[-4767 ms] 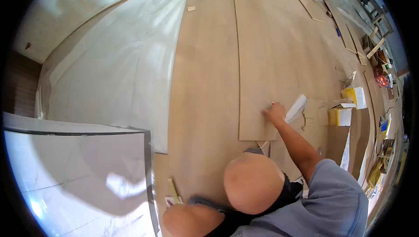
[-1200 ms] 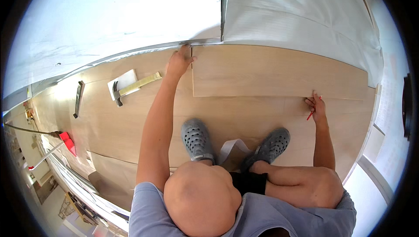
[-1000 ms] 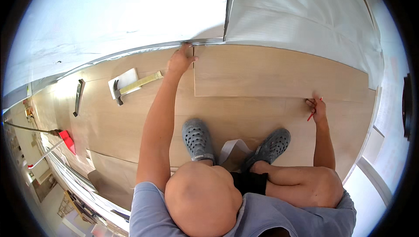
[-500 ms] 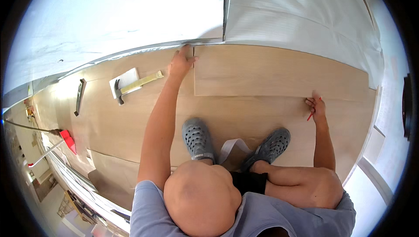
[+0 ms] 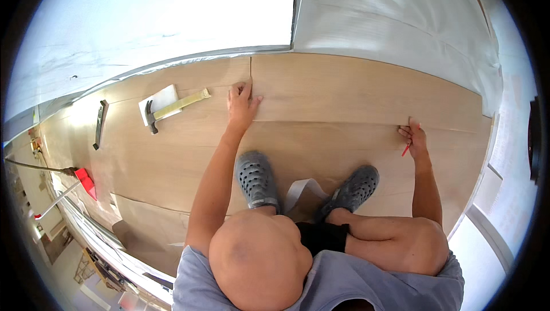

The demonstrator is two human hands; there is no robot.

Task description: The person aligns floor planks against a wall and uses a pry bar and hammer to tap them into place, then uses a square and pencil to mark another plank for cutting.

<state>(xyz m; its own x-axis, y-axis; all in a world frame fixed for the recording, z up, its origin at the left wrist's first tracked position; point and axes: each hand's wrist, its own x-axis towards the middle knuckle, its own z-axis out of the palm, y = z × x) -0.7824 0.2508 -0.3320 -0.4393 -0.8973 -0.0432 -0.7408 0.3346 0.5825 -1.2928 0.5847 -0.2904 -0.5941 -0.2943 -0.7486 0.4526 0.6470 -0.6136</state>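
Note:
A light wood floorboard (image 5: 355, 90) lies along the far side of the floor, its left end at a thin dark seam. Over that seam's near part rests my left hand (image 5: 242, 104), thumb spread away from the fingers, holding nothing. At the board's near edge, farther right, my right hand (image 5: 415, 137) is closed around a slim red pencil (image 5: 406, 149), which sticks out below the fingers. One finger of this hand reaches onto the board. Its other fingertips are partly hidden by the hand.
A claw hammer (image 5: 176, 107) lies across a white block (image 5: 163, 98) on the left, near a dark metal bar (image 5: 100, 124). Farther left is a red dustpan-like piece (image 5: 86, 184). Silvery underlay sheet (image 5: 378, 16) spreads beyond the board. My grey clogs (image 5: 258, 179) stand close by.
My left hand has slid nearer to me along the seam, away from the far edge. The right hand stays at the board's near edge with the pencil.

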